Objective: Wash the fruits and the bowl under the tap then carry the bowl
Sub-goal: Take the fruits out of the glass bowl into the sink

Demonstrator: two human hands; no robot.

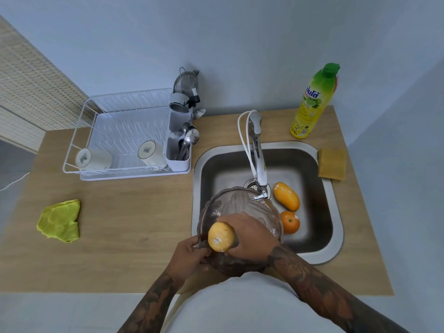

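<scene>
A single wide-angle head view looks steeply down from above, close over the person's own arms at the bottom of the frame. It faces the wall across the wooden surface (120, 212), with the sink (310, 239) right of center, straight lines bending toward the edges.

Your left hand (192, 252) sits at about 7 o'clock from frame centre, fingers curled and pinching, knuckles turned toward 3 o'clock. Your right hand (249, 234) lies just beside it at 6 o'clock, back facing up, fingers wrapped in a closed grip and pointing toward 9 o'clock. Both tattooed forearms rise from the bottom edge, the left from 7 o'clock, the right from 5 o'clock, converging at the wrists.
</scene>
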